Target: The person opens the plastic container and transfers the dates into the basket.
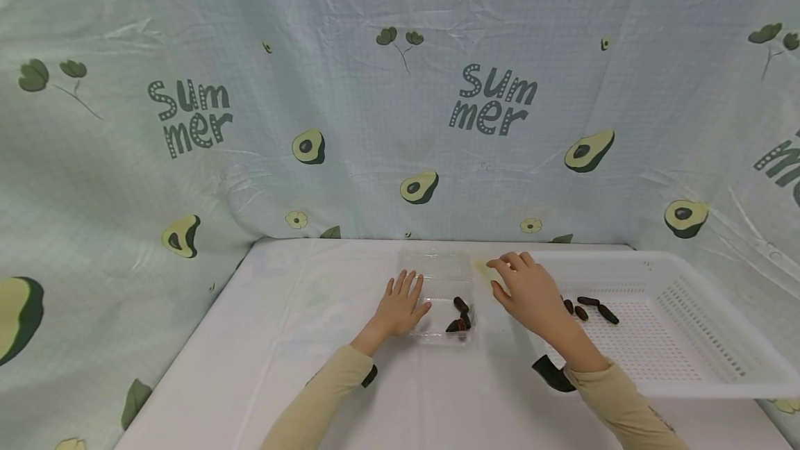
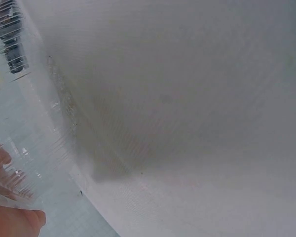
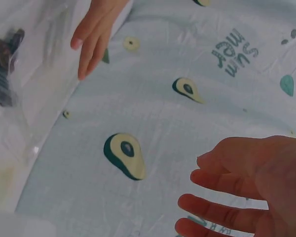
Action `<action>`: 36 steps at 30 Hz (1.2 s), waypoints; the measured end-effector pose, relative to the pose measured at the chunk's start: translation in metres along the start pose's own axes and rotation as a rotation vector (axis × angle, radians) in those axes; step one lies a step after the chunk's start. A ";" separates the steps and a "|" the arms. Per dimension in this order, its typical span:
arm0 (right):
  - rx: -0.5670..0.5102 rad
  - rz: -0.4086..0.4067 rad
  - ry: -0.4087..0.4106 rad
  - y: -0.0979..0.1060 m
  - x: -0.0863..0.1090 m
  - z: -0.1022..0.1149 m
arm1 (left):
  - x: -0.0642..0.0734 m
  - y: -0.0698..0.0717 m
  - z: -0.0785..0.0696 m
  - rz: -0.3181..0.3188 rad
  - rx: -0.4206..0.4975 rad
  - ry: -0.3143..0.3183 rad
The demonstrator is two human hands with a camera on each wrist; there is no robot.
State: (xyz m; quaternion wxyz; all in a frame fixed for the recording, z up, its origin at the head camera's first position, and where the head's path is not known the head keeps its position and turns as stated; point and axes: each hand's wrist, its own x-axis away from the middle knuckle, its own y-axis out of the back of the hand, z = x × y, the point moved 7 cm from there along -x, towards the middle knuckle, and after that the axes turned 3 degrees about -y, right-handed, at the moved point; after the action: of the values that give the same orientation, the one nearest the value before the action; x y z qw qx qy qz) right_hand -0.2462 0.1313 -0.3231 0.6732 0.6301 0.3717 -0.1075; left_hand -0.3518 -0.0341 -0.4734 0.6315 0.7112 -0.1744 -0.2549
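Largest is the sheet [image 1: 350, 92], printed with avocados, hung behind the white desk [image 1: 250, 346]. On the desk's right side lies the white basket [image 1: 656, 389]; to its left, apart from it, sits the clear box [image 1: 437, 307], lid raised at the back. The left hand [image 1: 397, 311] is spread flat over the box's left side, fingers straight; whether it presses down I cannot tell. The right hand [image 1: 530, 290] hangs between box and basket, thumb apart from lightly bent fingers, pinching nothing. Smallest are the dark pieces: a small cluster [image 1: 461, 304] at the right in the box, and a loose group [image 1: 607, 314] on the basket's floor near its left end.

The step in hand seems to be shifting pieces one way or the other, the box steadied; the next move likely calls for a light fingertip pinch on one piece
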 end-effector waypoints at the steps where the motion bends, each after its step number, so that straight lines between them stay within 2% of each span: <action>1: 0.013 -0.006 0.003 -0.003 0.000 0.005 | 0.000 0.000 0.000 0.001 0.002 0.001; 7: 0.060 -0.050 0.015 -0.026 0.000 0.030 | 0.000 0.000 0.001 -0.005 0.011 0.005; 14: 0.127 -0.008 0.012 -0.062 0.001 0.047 | 0.001 0.002 -0.001 -0.016 0.029 -0.008; 19: 0.141 -0.011 -0.003 -0.079 -0.002 0.053 | 0.001 0.003 -0.001 -0.010 0.013 -0.002; 23: 0.159 0.013 -0.020 -0.093 -0.002 0.053 | 0.000 0.002 0.000 -0.002 0.013 0.005; 29: 0.227 0.098 -0.037 -0.123 0.003 0.043 | -0.001 0.001 0.000 -0.004 0.021 0.008; 36: 0.223 0.135 -0.002 -0.149 0.008 0.034 | 0.000 0.002 0.002 -0.010 0.014 0.011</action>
State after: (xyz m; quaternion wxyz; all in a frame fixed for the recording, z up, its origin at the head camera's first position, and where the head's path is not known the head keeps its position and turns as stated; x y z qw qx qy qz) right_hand -0.3198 0.0750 -0.4448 0.6050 0.7245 0.3137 -0.1033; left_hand -0.3528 -0.0359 -0.4714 0.6263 0.7178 -0.1693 -0.2528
